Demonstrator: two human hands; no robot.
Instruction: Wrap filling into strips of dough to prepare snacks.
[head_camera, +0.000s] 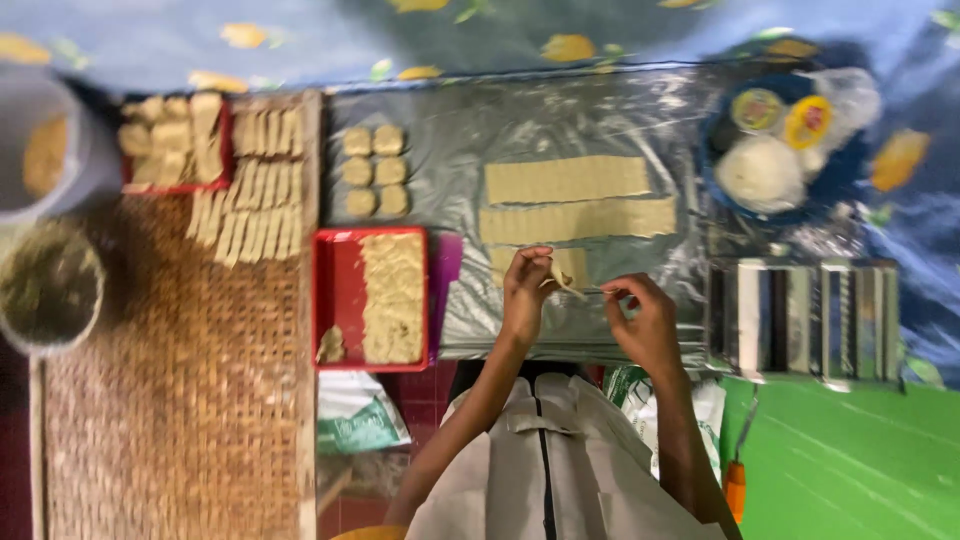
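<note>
Dough strip (566, 283), a thin pale sliver, is pinched between my two hands just over the near edge of the plastic sheet (450, 130) that covers the desk. I take that sheet as my landmark. On its middle lie two long flat dough slabs (570, 180), one behind the other, and a shorter piece sits partly hidden behind my left hand (527, 292). At the sheet's far left corner I see six small dough squares (373, 170) in two columns. Against its left near corner rests a red tray (337, 290) holding a pale slab of filling. Left of the sheet stretches a woven mat (170, 400) carrying rows of folded pieces, with two round bowls beyond it. Right of the sheet stands a metal roller machine (800, 320), and behind that a blue plate (830, 170) with a white dough ball and small tubs. Nothing blocks my hands. My left hand is raised, fingers closed on one end of the strip; my right hand (645, 318) is curled, fingertips pinching the other end, wrists apart.
</note>
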